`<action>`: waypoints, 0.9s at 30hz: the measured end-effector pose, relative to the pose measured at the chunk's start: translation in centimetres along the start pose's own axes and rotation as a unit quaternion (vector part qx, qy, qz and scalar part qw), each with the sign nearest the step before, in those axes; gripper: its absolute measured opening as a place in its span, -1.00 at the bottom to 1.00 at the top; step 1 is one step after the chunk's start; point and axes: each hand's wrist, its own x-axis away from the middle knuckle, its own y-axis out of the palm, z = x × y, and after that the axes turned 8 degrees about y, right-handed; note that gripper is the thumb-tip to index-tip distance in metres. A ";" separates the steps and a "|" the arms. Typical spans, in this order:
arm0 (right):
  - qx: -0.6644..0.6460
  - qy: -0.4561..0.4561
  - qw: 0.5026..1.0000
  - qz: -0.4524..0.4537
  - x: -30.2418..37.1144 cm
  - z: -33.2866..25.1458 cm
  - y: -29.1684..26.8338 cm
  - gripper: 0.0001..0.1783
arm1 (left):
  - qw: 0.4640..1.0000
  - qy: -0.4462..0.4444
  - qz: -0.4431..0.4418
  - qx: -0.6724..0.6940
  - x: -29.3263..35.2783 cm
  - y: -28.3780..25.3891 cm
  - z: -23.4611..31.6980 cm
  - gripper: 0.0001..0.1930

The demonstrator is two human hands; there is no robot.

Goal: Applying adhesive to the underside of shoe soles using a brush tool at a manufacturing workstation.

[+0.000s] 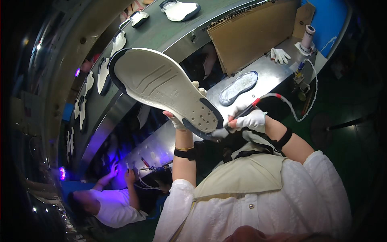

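A large cream shoe sole with a dark navy rim is held up in front of me, its inner side showing grooves and, at the end nearest me, several small holes. My left hand, in a white fingerless glove, grips the sole from beneath at its narrow middle, the thumb on the near edge. In my gloved right hand is a brush with a dark handle and a red band. Its pale tip meets or nearly meets the sole's near rim; contact is hard to make out.
A hose runs from the brush to fittings at the right. Another sole lies on the metal bench, near a white glove and a cardboard sheet. Soles line the green conveyor. A co-worker sits at lower left.
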 end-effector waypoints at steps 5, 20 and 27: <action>0.191 -0.249 0.949 0.026 -1.0 0.3 0.8 -0.80 | 0.995 -0.071 0.011 -0.062 -0.3 0.2 0.3 0.14; 0.331 -0.291 0.897 -0.035 -1.7 -1.7 0.9 -0.84 | 0.946 -0.276 0.153 -0.070 -1.3 -0.9 1.5 -0.40; 0.283 -0.181 0.937 -0.092 -1.4 -2.1 0.2 -0.88 | 0.925 -0.298 0.181 -0.149 -1.7 -2.3 1.4 -0.51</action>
